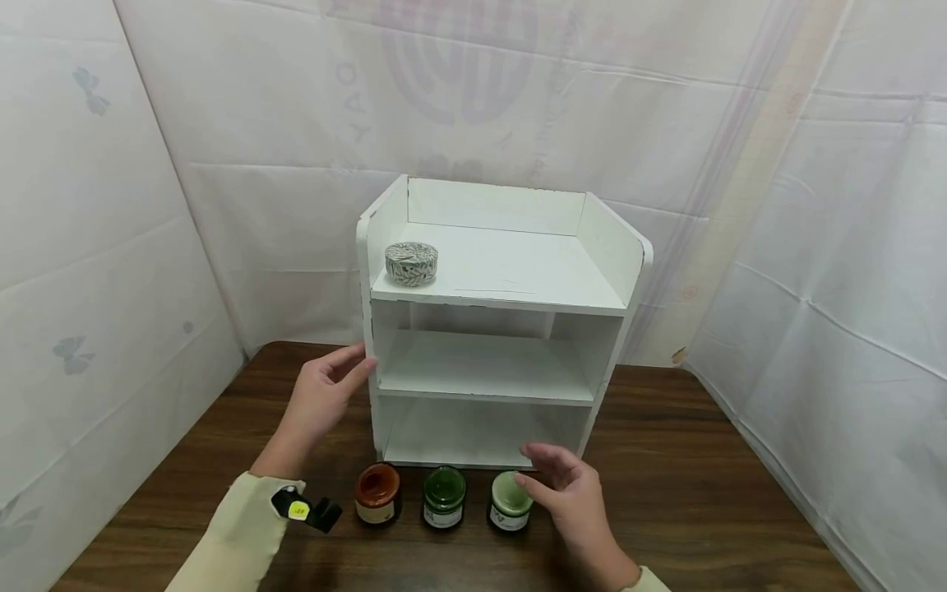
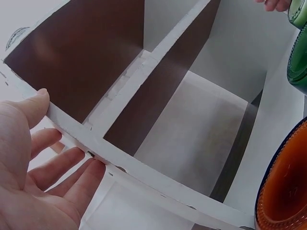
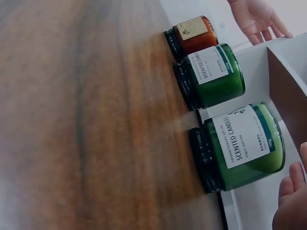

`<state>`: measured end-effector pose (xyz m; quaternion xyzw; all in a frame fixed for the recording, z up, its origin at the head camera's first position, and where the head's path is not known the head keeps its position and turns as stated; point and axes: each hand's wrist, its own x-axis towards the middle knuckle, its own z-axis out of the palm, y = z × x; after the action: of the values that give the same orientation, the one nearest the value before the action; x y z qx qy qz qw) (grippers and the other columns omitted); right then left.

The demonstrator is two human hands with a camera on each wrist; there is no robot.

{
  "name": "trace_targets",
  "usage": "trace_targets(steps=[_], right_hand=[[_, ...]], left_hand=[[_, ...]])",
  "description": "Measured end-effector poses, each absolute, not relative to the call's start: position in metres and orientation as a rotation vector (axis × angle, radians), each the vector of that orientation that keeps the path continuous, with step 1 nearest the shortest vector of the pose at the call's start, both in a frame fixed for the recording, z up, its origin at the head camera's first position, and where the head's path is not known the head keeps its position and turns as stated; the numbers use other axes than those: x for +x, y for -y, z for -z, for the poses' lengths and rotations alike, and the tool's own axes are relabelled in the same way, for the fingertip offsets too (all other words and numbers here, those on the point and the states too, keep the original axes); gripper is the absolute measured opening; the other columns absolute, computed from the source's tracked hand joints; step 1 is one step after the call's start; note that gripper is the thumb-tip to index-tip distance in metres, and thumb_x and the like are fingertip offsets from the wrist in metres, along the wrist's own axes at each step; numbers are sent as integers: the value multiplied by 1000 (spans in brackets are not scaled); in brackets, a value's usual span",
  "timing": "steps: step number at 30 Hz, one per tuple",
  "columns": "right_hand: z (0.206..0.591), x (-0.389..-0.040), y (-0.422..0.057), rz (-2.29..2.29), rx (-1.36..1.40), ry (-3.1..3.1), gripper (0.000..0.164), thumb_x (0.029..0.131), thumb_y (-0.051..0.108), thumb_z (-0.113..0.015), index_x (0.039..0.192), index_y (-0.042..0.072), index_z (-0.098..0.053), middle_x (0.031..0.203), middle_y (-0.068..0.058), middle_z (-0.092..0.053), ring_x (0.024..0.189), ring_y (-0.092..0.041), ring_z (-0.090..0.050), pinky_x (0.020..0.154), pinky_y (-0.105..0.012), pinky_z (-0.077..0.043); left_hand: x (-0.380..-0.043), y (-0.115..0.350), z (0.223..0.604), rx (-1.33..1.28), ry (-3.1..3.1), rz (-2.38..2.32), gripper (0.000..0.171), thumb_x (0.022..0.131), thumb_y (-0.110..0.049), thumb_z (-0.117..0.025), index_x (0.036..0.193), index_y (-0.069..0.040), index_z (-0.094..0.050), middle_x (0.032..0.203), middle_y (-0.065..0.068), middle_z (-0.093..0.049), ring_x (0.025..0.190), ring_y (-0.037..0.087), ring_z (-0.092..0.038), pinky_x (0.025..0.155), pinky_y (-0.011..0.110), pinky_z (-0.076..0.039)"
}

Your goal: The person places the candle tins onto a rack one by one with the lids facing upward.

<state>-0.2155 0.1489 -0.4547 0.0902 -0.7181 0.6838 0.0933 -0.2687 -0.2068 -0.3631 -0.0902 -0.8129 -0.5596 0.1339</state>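
A white wooden shelf unit (image 1: 488,396) stands on the table. My left hand (image 1: 325,390) holds its left side panel, the thumb on the front edge and the fingers along the outer face. Three scented candle jars stand lid-down before the shelf: an amber jar (image 1: 377,492), a dark green jar (image 1: 445,497) and a light green jar (image 1: 510,500). My right hand (image 1: 570,497) is beside the light green jar, fingers and thumb spread apart. In the right wrist view its fingertips (image 3: 297,172) are close to the base of the light green jar (image 3: 244,146).
A round tin with a grey leaf pattern (image 1: 411,264) sits on the top tier at the left. The middle (image 1: 488,366) and bottom tiers of the shelf face forward. White printed sheets (image 1: 281,164) hang around the dark wooden table (image 1: 703,477).
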Motion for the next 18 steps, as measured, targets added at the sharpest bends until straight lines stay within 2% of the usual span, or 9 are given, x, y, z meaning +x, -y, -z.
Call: trace_targets(steps=[5,8,18], right_hand=[[461,-216,-150,-2029,290,2148,43,79,-2,-85,119,0,-70,122,-16,-73,111,-12,-69,99,-24,-53],[463,-216,-152,-2028,306,2180,46,78,-1,-85,122,2,-70,126,-16,-72,113,-11,-68,99,-23,-52],[468,-212,-158,-2082,384,2303,56,79,2,-86,131,1,-64,140,-24,-61,128,-25,-60,103,-18,-46]], left_hand=[[-269,207,363,-263,2353,1624,58,101,-47,-63,147,-13,-57,145,10,-62,130,26,-58,90,8,-47],[-270,207,363,-265,2353,1626,58,101,-47,-63,148,-13,-57,146,10,-61,131,26,-57,90,9,-47],[-269,208,364,-256,2369,1613,59,100,-49,-62,148,-14,-56,146,10,-61,132,26,-57,91,9,-46]])
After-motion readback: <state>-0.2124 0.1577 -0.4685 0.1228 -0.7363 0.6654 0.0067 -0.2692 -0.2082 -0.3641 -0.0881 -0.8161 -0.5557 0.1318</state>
